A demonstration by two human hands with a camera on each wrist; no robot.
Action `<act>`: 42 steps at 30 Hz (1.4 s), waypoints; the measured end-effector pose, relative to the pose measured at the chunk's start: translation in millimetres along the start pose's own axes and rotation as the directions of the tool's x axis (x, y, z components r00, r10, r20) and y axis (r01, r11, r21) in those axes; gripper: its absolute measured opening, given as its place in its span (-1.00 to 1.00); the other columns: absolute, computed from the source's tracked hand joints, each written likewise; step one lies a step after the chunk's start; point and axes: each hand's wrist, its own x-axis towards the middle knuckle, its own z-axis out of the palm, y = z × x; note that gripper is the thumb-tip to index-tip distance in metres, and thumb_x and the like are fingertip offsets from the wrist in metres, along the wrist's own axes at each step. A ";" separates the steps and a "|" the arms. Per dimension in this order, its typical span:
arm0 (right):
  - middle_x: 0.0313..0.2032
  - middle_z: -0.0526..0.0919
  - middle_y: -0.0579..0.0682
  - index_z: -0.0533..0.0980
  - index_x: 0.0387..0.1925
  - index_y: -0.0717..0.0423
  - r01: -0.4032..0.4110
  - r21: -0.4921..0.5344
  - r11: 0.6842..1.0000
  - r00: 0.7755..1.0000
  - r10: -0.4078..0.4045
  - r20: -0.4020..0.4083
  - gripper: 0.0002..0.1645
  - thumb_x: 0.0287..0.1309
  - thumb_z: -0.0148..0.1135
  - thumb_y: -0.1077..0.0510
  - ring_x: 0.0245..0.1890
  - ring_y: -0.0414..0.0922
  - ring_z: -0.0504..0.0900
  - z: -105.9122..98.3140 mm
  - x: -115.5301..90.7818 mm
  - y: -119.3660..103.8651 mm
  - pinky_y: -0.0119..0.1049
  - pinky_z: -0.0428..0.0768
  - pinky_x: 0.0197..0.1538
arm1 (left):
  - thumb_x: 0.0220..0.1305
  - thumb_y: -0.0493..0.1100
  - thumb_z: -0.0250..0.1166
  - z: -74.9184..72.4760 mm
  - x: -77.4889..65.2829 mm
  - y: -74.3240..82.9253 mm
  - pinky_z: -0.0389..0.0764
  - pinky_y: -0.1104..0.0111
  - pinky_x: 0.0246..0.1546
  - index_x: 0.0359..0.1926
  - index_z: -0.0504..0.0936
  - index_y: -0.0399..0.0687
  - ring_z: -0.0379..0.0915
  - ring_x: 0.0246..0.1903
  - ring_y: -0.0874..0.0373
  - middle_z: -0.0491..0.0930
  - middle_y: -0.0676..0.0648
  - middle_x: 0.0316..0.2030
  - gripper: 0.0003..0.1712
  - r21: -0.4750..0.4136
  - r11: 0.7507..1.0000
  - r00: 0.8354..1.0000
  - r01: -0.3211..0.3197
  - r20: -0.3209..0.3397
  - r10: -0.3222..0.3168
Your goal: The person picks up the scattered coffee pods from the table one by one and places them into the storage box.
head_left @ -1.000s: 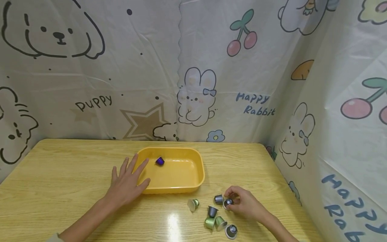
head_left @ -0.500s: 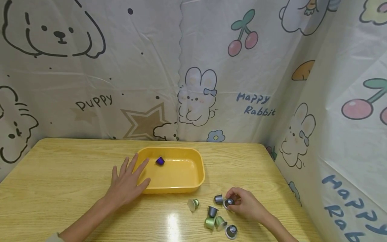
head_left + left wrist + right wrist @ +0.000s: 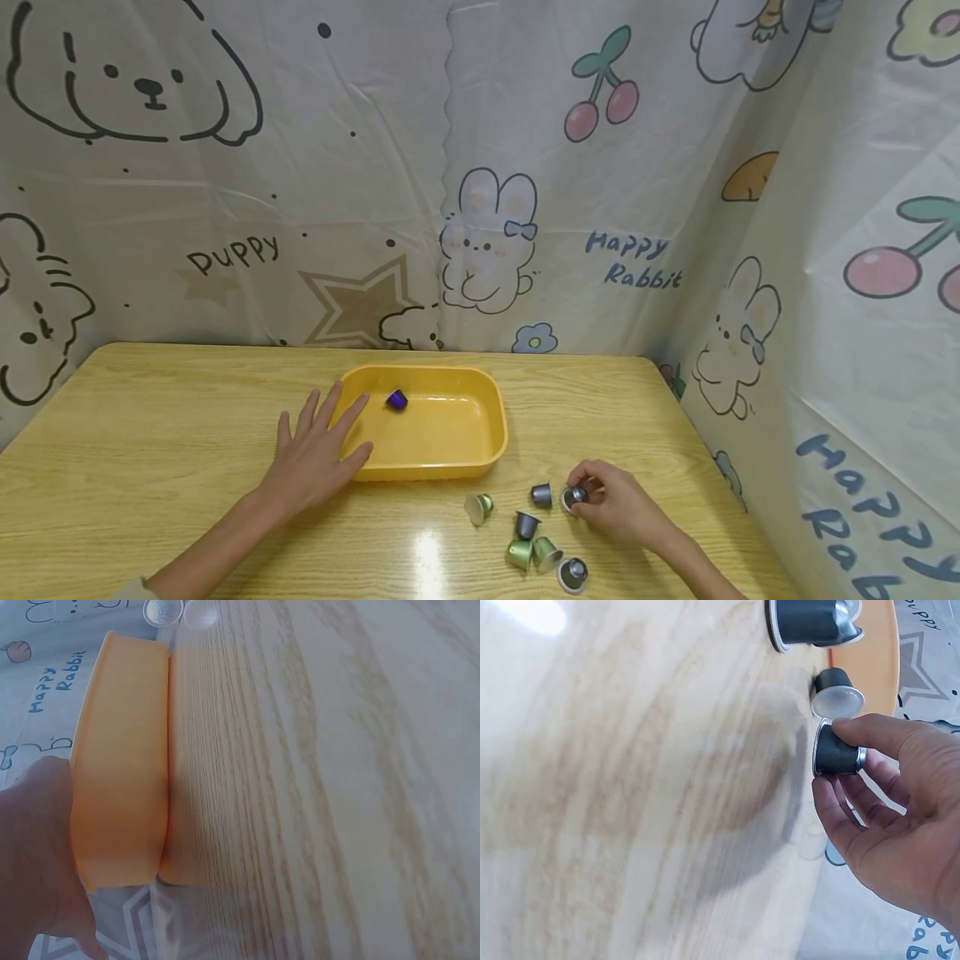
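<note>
My right hand [image 3: 618, 504] pinches a dark grey coffee capsule [image 3: 836, 750] between thumb and fingers, its silver rim facing down close over the table. Another grey capsule [image 3: 541, 496] lies just left of it. At the tray's left end, my left hand [image 3: 315, 458] rests on the rim with fingers spread and straight. The yellow tray [image 3: 427, 471] holds one purple capsule [image 3: 397, 400] near its back left. In the left wrist view the tray's outer wall [image 3: 124, 765] stands beside the hand.
A pale green capsule [image 3: 480, 507] lies in front of the tray. Closer to me are a grey capsule [image 3: 527, 524], two green capsules [image 3: 519, 553] side by side, and a dark capsule [image 3: 573, 574]. Printed cloth [image 3: 360, 167] hangs behind the wooden table [image 3: 187, 400].
My right hand has shifted slightly right with the dark grey capsule, opening a gap from the grey one beside it. My left hand and the tray stay in place.
</note>
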 end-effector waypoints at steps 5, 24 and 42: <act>-0.26 0.57 -0.07 0.54 -0.25 0.11 0.008 0.016 1.000 1.000 -0.007 -0.026 -0.69 0.02 0.47 0.40 -0.21 -0.07 0.59 -5.8 2.7 -2.7 -0.35 0.64 -0.13 | 0.41 0.13 0.17 0.5 -0.1 -0.7 -0.22 -0.52 0.16 0.52 0.23 -0.01 -0.24 0.44 -0.46 -0.06 -0.37 0.51 -0.24 -0.005 1.000 1.000 0.001 0.003 -0.001; -0.20 0.58 -0.05 0.55 -0.19 0.11 0.125 -0.018 0.992 0.991 -0.126 -0.051 -0.74 0.13 0.38 0.41 -0.12 -0.04 0.63 -32.1 21.0 -35.4 -0.31 0.64 -0.09 | 0.41 0.12 0.17 1.6 0.7 0.0 -0.21 -0.52 0.16 0.52 0.23 0.00 -0.23 0.43 -0.46 -0.05 -0.37 0.50 -0.24 -0.005 1.000 1.000 -0.004 -0.001 0.004; -0.18 0.60 -0.08 0.57 -0.14 0.08 0.199 -0.059 0.978 0.973 -0.205 -0.106 -0.72 0.15 0.38 0.39 -0.11 -0.07 0.64 -35.9 49.5 -70.8 -0.24 0.65 -0.03 | 0.41 0.12 0.17 0.4 0.7 0.9 -0.22 -0.53 0.16 0.52 0.24 -0.01 -0.23 0.43 -0.46 -0.06 -0.37 0.51 -0.25 -0.002 1.000 1.000 -0.001 0.005 0.001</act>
